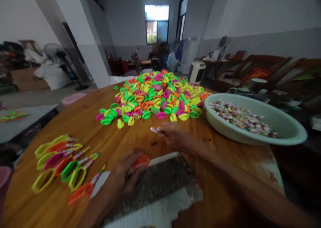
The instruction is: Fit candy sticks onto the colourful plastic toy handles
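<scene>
My left hand [125,176] rests near the table's front edge and pinches an orange plastic ring [141,161] over a grey mat [160,188]. My right hand [173,136] reaches forward and pinches a small pale patterned piece [154,130] at its fingertips. Just beyond it lies a big heap of neon rings [155,96] in green, yellow, pink and orange. At the left lie several finished ring-and-stick pieces [64,166] in rows.
A pale green basin [288,134] holding many small patterned pieces stands at the right on the round wooden table [100,134]. A pink tub [72,99] and a standing fan [62,61] are beyond the table's left. Chairs and clutter line the right wall.
</scene>
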The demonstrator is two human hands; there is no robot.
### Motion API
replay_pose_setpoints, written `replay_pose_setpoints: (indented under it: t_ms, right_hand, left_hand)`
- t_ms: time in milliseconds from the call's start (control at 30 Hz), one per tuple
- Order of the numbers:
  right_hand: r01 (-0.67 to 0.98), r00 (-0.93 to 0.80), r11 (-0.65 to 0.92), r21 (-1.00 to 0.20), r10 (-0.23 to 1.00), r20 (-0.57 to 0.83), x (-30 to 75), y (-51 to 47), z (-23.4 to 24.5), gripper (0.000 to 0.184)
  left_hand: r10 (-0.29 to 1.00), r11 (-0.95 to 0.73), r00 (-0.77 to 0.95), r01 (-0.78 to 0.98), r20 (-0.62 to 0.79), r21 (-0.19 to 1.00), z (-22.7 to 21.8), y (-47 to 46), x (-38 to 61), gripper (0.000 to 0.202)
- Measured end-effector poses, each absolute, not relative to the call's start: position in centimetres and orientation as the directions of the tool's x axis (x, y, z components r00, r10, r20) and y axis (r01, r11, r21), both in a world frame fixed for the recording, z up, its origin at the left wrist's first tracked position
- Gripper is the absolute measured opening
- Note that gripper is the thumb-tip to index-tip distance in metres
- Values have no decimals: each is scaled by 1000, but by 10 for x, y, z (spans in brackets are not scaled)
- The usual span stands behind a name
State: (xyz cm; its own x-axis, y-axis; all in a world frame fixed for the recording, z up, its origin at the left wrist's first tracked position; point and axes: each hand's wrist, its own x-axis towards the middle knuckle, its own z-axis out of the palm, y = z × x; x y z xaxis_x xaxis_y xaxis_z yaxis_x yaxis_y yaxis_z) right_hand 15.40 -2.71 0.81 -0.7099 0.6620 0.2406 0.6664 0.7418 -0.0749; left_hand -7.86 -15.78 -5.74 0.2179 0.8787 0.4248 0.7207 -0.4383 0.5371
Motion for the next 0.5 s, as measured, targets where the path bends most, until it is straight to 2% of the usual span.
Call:
replay_pose_setpoints:
  t_ms: [67, 133, 233, 367, 500]
  right_hand:
    - [601, -739, 770, -214, 638, 217, 173, -67, 7, 17]
    - [568, -761, 777, -271, 622, 185, 187, -98, 3, 17]
    - [577, -780, 792, -199, 607, 152, 193, -127, -8, 17]
    - [604, -767, 791, -98, 610, 200, 181, -136, -25, 19]
    - [576, -772, 812, -95, 579, 264, 174, -132, -35, 17]
  left_hand:
    - [883, -463, 298, 682, 363, 566, -43, -161, -75, 33]
    - [884, -468, 355, 664, 304, 584, -34, -162, -71, 29]
    - [881, -470, 381, 645, 280, 602, -31, -162, -66, 26]
    - [871, -490, 387, 624, 304, 609, -36, -162, -64, 28]
    - [876, -483, 370, 654, 311, 582, -42, -162, -66, 31]
